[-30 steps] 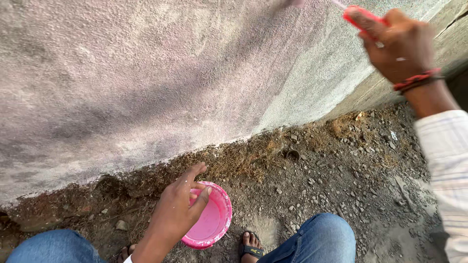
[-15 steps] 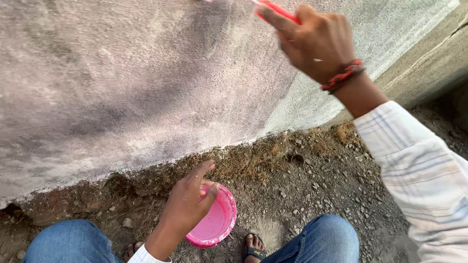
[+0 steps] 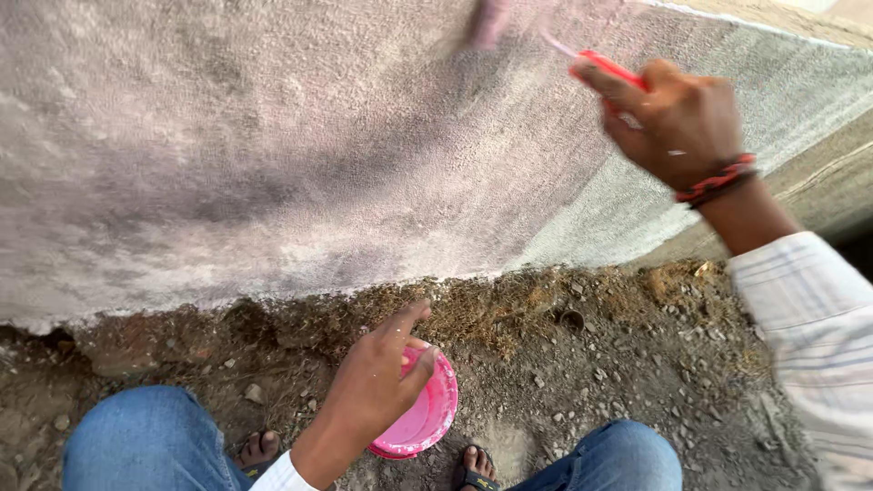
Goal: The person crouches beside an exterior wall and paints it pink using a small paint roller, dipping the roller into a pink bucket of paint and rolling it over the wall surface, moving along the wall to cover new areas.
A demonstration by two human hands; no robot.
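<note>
The brush (image 3: 546, 41) head blurs against the rough grey wall (image 3: 227, 155); right hand (image 3: 677, 118) clasps its red handle. Left hand (image 3: 377, 382) grips the pink bowl (image 3: 427, 418) above gravelly ground (image 3: 618, 364).

The person is wearing a pale long-sleeved shirt with faint stripes; its right sleeve (image 3: 809, 336) is showing wide folds, ending well behind the fingers (image 3: 605, 84) of the right hand (image 3: 677, 123). A band of red and dark threads (image 3: 718, 179) is circling the right wrist, between the cuff and the fingers. Behind the left hand (image 3: 373, 386), only a sliver of white cuff (image 3: 277, 475) is showing. Blue jeans (image 3: 145, 441) are covering both knees, and dark open sandals (image 3: 473, 475) are leaving the toes bare.
</note>
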